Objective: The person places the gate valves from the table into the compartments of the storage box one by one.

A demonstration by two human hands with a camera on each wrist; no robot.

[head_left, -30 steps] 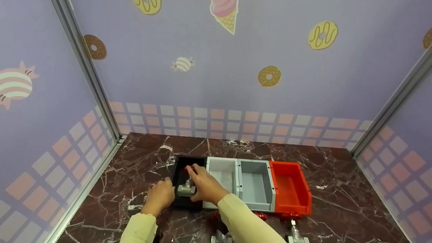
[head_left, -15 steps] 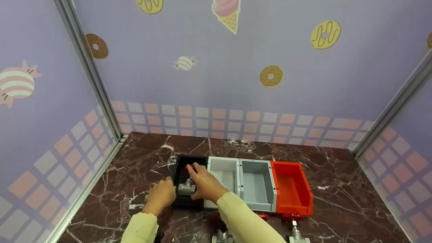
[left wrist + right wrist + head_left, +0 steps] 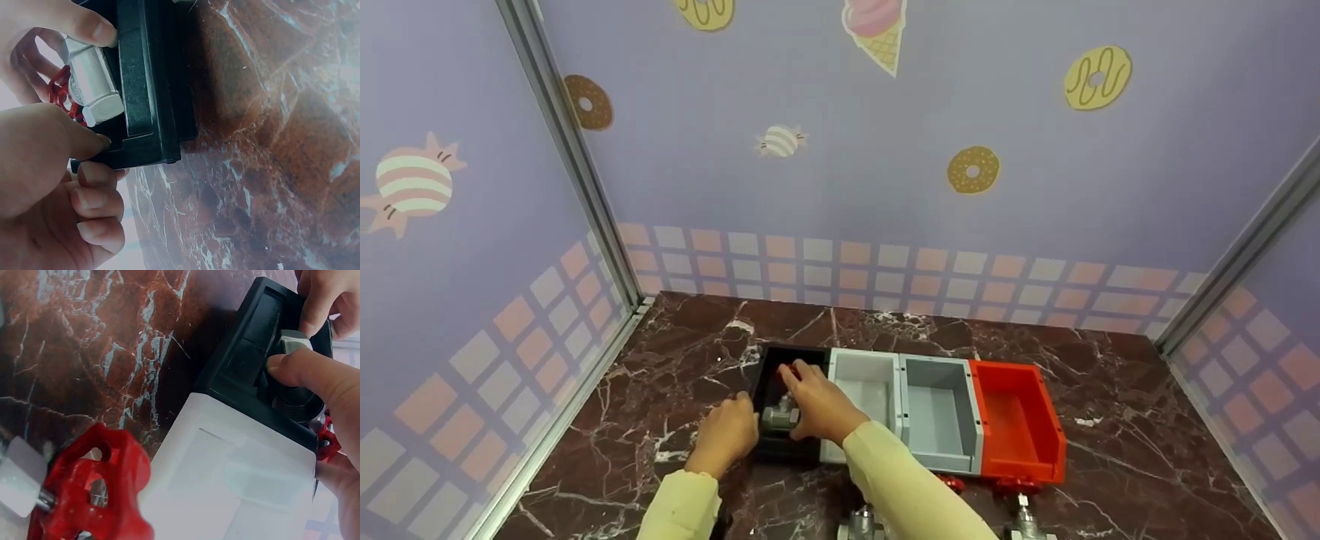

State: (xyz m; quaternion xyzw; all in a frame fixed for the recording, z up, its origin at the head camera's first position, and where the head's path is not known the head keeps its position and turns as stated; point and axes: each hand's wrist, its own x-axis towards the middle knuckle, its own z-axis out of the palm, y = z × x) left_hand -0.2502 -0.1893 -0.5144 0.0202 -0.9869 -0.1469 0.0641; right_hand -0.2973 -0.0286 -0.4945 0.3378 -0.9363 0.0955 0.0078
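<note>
A metal valve (image 3: 780, 418) with a red handwheel lies inside the black bin (image 3: 795, 454), at the left end of a row of bins. My right hand (image 3: 823, 405) reaches in from the right and grips the valve, thumb at its near end and fingers up by the handwheel. In the left wrist view, the valve's silver body (image 3: 95, 73) shows beside the bin's wall. My left hand (image 3: 725, 433) pinches the bin's left wall, thumb on the inside and curled fingers outside. The handwheel (image 3: 328, 441) is partly hidden by my right hand.
White (image 3: 864, 386), grey (image 3: 937, 409) and red (image 3: 1016, 420) bins continue the row to the right. In front of them, on the marbled table (image 3: 675, 360), lie more valves (image 3: 1024, 517) with red handwheels, one partly behind my right sleeve (image 3: 911, 484). Patterned walls (image 3: 885, 187) enclose the table.
The head view has shifted slightly, so the whole scene sits a little further right. Both hands, the valve and the black bin keep nearly the same places relative to each other.
</note>
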